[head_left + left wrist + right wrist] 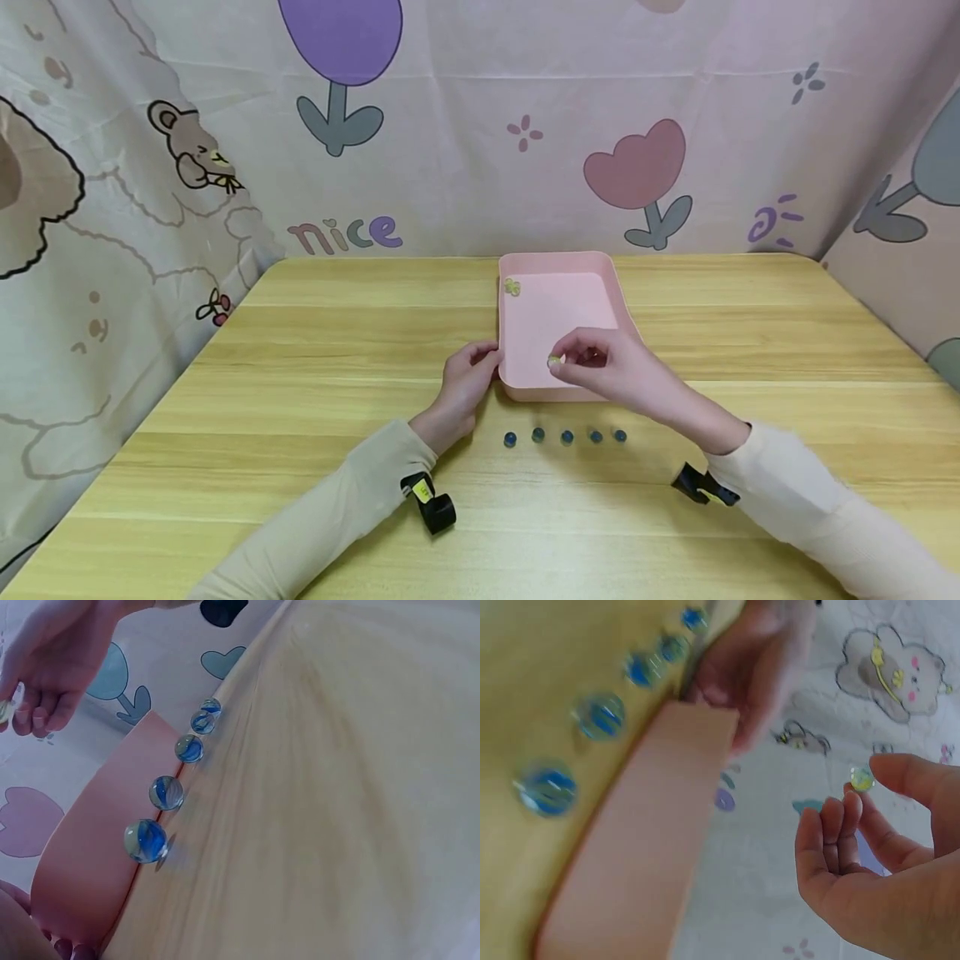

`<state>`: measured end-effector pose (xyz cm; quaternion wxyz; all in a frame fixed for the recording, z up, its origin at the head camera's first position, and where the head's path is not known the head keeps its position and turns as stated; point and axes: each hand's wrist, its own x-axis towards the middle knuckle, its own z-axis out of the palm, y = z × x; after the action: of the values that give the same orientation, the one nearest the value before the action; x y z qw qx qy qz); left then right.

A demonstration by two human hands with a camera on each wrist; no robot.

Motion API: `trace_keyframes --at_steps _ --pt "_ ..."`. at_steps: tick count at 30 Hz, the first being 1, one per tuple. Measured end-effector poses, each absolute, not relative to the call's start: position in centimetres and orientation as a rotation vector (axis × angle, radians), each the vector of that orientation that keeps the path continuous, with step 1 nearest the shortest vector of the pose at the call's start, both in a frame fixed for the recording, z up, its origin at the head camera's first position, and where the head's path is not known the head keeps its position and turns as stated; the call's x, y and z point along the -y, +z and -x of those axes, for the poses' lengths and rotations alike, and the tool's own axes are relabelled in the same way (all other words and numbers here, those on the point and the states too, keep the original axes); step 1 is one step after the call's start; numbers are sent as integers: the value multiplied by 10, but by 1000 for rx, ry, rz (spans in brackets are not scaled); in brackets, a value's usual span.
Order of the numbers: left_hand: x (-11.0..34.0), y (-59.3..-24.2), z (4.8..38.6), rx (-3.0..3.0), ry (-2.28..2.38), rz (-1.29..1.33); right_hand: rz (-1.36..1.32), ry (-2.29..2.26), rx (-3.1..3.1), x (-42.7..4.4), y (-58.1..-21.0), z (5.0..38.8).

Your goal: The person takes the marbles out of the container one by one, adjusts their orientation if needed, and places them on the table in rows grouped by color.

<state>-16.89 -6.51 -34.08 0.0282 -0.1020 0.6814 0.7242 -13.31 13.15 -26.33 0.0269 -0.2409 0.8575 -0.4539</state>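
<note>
right hand [611,367] pinching yellow-green marble [862,778] above pink tray [562,312], left hand [461,390] gripping tray's side

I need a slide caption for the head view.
Right hand pinches a yellow marble above a pink tray, left hand at its side; five bluish marbles lie outside.

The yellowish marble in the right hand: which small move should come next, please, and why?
Probably the right hand should move the yellowish marble to the far left corner of the pink tray and lower it gently. Similar yellowish pieces lie there, the marble is pinched above the tray, and the left hand touches the tray's side.
</note>
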Motion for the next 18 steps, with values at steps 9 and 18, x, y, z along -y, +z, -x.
trace_keyframes --at_steps 9,18 --pt "67 -339 171 -2087 2209 340 799 -1383 -2690 -130 -276 115" --pt "67 -340 171 -2075 2218 350 844 -1314 -2641 -125 -282 98"
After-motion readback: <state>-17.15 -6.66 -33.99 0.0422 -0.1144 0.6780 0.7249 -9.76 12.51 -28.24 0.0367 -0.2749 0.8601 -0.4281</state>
